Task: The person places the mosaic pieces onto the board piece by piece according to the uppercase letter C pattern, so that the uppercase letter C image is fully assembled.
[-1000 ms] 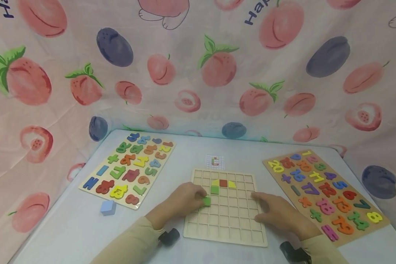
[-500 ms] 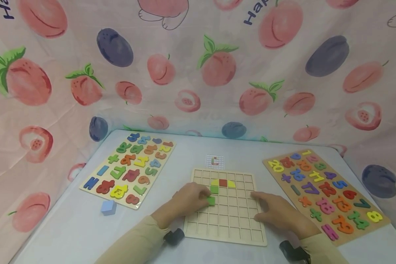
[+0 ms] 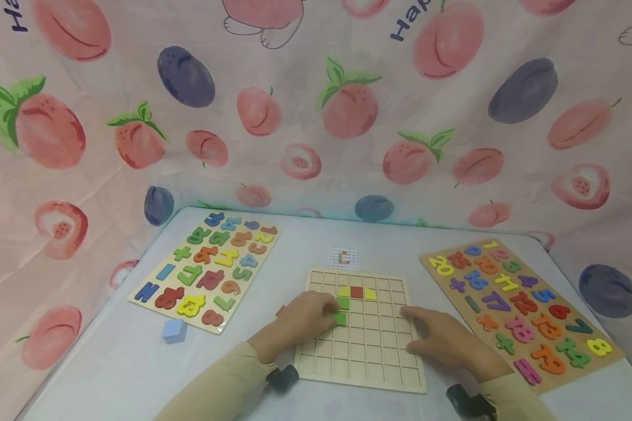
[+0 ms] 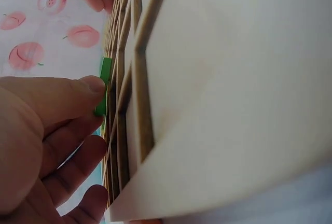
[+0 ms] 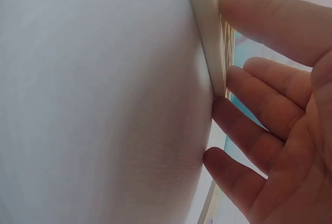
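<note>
A pale wooden grid board lies at the middle of the table. My left hand reaches over its left side and pinches a green square tile. In the left wrist view this tile stands tilted against the grid ribs, between thumb and fingers. Just beyond it another green tile lies in a cell. Farther up are a red square tile and two yellow rounded tiles, one at its left and one at its right. My right hand rests at the board's right edge, fingers spread and loosely bent.
A small card with a printed pattern lies behind the board. Number puzzle boards stand at the left and right. A light blue block sits at the left. A red piece peeks out behind my left hand.
My left hand has moved slightly right over the board, bringing the green tile to just below the placed green one. The red piece beside it shows more. My right hand stays put.
</note>
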A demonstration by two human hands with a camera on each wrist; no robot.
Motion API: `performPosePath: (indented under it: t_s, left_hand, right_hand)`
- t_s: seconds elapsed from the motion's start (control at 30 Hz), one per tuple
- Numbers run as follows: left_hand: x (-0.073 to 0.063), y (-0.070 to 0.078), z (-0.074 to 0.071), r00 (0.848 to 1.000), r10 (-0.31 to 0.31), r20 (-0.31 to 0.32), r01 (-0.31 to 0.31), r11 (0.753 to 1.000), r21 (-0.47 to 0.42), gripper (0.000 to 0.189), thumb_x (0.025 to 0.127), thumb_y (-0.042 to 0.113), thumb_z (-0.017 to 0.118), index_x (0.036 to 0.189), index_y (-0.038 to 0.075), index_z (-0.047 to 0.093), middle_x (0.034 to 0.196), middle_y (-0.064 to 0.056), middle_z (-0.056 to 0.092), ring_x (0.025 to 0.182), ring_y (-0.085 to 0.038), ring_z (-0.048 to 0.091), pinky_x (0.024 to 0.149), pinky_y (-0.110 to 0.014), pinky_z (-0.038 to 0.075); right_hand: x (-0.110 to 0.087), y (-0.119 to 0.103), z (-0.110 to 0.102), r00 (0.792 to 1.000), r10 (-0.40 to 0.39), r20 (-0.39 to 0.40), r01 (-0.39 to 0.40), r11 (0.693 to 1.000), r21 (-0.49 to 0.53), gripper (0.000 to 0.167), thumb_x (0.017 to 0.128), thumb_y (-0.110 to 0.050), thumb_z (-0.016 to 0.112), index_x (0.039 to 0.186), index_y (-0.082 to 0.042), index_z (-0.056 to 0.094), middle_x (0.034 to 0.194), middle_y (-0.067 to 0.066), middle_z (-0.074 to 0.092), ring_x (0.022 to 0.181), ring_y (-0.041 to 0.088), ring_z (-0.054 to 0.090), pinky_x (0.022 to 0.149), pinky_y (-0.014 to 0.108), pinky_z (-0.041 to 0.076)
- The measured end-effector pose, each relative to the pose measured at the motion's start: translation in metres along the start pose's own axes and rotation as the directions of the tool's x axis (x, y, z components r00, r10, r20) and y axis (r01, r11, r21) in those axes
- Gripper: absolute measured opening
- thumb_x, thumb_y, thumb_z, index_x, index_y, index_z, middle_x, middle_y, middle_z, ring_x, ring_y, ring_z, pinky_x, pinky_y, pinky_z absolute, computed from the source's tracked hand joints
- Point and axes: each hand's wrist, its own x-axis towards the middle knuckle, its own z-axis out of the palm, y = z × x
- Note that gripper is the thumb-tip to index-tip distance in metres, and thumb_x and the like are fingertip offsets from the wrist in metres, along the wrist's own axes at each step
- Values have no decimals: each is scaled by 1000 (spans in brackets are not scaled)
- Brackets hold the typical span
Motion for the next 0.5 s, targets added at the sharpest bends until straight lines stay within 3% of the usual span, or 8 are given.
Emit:
performPosePath:
  t_s: [0.5]
  left_hand:
    - [2,4,2,1000,13,-7,-13,1000,3,22,87,15,77,109,13,75,103,7,71,97,-10,62,90,-31,51]
  right_hand:
    - [-1,-1,2,1000,28,3,-28,1000,-9,75,77,-25,84,143,-7,54,148,17,48,139,43,36,111,60,29]
